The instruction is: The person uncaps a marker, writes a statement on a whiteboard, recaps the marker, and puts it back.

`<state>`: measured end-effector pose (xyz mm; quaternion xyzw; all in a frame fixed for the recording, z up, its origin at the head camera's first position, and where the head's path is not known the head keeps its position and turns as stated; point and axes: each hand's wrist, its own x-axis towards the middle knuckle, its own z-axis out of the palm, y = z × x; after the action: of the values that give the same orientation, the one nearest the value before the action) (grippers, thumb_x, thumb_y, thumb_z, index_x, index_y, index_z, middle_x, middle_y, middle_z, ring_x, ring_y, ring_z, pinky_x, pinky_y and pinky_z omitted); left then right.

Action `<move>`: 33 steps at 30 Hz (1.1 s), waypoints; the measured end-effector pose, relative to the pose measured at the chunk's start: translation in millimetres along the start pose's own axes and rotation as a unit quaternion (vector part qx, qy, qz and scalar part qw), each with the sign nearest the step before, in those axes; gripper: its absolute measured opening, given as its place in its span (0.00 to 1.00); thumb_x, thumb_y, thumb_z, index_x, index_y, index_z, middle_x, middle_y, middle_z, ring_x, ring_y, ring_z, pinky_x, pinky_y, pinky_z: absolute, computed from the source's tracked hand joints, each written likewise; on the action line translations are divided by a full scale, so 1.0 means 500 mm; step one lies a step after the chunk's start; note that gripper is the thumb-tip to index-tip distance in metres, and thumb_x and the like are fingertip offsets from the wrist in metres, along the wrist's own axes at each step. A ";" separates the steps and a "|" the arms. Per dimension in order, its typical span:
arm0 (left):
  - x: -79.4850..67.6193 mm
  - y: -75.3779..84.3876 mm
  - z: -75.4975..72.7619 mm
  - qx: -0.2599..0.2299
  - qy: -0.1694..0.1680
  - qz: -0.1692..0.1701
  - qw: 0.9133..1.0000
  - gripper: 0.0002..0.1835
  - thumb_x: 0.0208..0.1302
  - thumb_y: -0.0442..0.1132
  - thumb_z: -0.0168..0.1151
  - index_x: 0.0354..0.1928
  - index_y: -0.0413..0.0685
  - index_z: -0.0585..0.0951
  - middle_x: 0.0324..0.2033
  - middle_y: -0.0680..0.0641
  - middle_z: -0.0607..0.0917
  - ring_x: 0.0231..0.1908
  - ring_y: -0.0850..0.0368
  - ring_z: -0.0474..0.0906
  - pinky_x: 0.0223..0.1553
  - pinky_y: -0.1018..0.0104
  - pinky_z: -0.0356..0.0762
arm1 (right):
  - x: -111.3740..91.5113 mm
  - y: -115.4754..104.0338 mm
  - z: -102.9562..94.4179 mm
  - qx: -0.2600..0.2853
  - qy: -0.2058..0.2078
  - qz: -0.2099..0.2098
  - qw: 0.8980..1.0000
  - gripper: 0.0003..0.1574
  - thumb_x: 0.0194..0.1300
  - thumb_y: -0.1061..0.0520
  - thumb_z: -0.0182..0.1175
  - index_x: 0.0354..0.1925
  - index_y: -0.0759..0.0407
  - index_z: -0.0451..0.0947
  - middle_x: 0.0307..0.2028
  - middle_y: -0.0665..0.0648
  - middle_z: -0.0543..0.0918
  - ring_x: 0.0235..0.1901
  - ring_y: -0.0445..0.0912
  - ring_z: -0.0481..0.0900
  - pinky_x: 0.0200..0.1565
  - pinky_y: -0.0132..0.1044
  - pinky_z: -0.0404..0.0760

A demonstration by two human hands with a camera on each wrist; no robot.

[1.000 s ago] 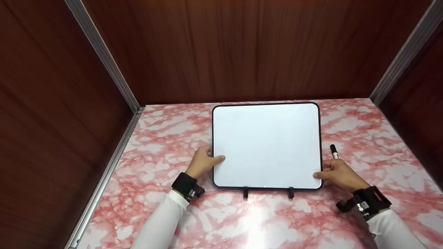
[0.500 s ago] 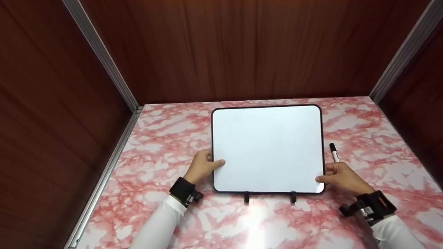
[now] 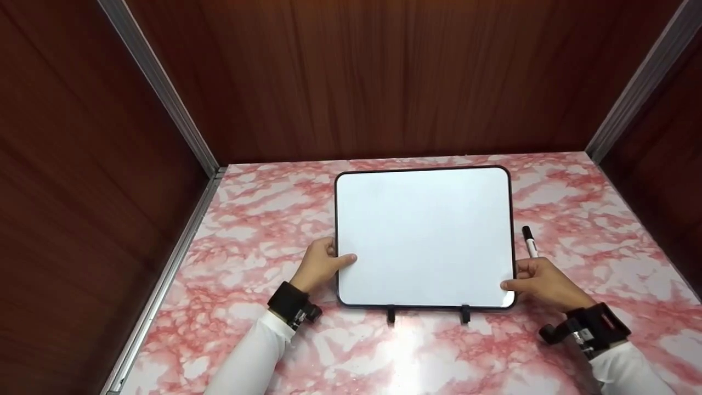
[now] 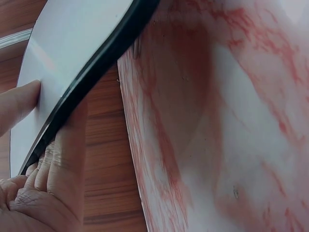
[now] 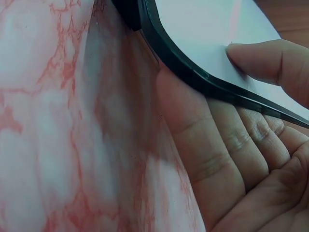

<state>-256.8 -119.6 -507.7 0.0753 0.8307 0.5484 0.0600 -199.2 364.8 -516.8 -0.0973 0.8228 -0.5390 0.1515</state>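
A: What is gripped, and where is it found?

B: A black-rimmed whiteboard is held between the fingers of the left hand and those of the right hand. Each side edge is pinched, with the thumb laid on the white face and the other fingers set at or behind the rim. The right grip is placed nearer a lower corner.

A: What is seen around the fingers?

B: Between the 2 grips and lower than the thumbs, 2 black prongs are seen at the bottom edge. Just beyond the right fingers, a marker is partly hidden. The marbled tabletop is spread beneath.

A: Which step seems to be in hand?

B: The board is apparently being steadied over the prongs. Whether its weight is borne there or by the fingers cannot be told.

A: What is called for next?

B: Level support from both grips, presumably. Before any release, firm seating should be checked, and the marker should not be knocked by the right fingers.
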 end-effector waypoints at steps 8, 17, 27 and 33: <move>0.006 0.003 -0.002 -0.015 -0.007 0.005 1.000 0.20 0.67 0.37 0.76 0.56 0.33 0.84 0.41 0.37 0.93 0.42 0.49 0.92 0.44 0.59 0.92 | 0.004 -0.011 -0.029 0.032 0.038 0.007 0.999 0.21 0.81 0.58 0.62 0.60 0.75 0.79 0.34 0.50 0.93 0.32 0.44 0.92 0.36 0.40 0.93; 0.010 0.008 -0.002 -0.012 0.010 0.021 1.000 0.23 0.67 0.38 0.75 0.58 0.32 0.80 0.47 0.33 0.91 0.48 0.41 0.92 0.48 0.53 0.93 | 0.028 -0.033 -0.087 -0.187 0.219 0.004 0.958 0.39 0.73 0.44 0.72 0.65 0.73 0.77 0.37 0.63 0.91 0.32 0.47 0.88 0.32 0.34 0.85; 0.010 0.010 0.003 -0.012 0.014 0.025 1.000 0.22 0.67 0.37 0.75 0.58 0.31 0.82 0.49 0.32 0.91 0.49 0.41 0.91 0.49 0.51 0.92 | 0.070 -0.007 -0.120 -0.331 0.176 0.101 0.922 0.36 0.69 0.43 0.72 0.47 0.79 0.81 0.36 0.76 0.88 0.37 0.70 0.85 0.38 0.60 0.83; 0.012 0.005 0.007 -0.018 0.014 0.013 1.000 0.21 0.67 0.37 0.75 0.56 0.32 0.82 0.48 0.33 0.91 0.47 0.44 0.91 0.48 0.53 0.93 | 0.089 0.007 -0.118 -0.333 0.156 0.119 0.922 0.23 0.64 0.49 0.72 0.19 0.57 0.77 0.17 0.51 0.78 0.21 0.50 0.76 0.24 0.40 0.70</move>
<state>-262.0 -114.4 -506.8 0.0772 0.8205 0.5647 0.0432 -261.5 402.3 -504.4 0.0419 0.9737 -0.2198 0.0432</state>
